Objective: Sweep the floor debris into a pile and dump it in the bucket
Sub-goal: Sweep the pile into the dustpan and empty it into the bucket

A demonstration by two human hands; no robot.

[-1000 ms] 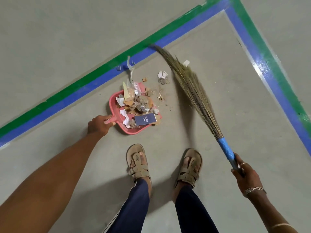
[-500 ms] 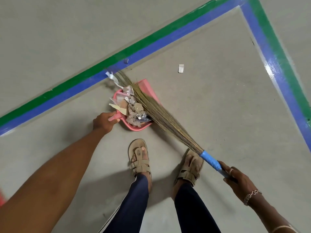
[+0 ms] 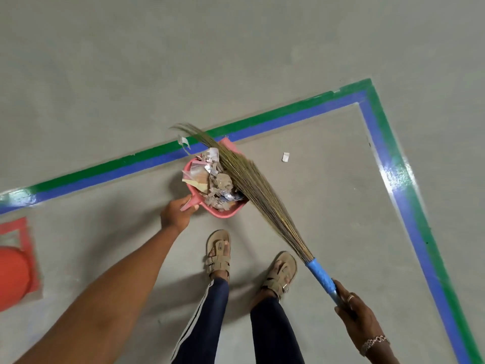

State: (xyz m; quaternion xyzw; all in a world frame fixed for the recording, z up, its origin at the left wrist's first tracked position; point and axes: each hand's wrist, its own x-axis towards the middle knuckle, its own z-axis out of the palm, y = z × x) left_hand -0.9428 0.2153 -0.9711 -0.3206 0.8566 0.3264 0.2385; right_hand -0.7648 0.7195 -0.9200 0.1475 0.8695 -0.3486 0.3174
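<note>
Even overhead light, glare on floor tape

Debris in pink dustpan, under broom

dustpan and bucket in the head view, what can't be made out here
Head view only:
- Red bucket: cut off by the left edge; inside unseen.
- Dustpan: far lip hidden by broom bristles and debris.
- White scrap right of the broom: too small to identify.
- Broom handle end: hidden in the right hand.

Debris lies in the dustpan, with the broom across both. From the dustpan, a paper scrap lies at two o'clock and the bucket at eight.
</note>
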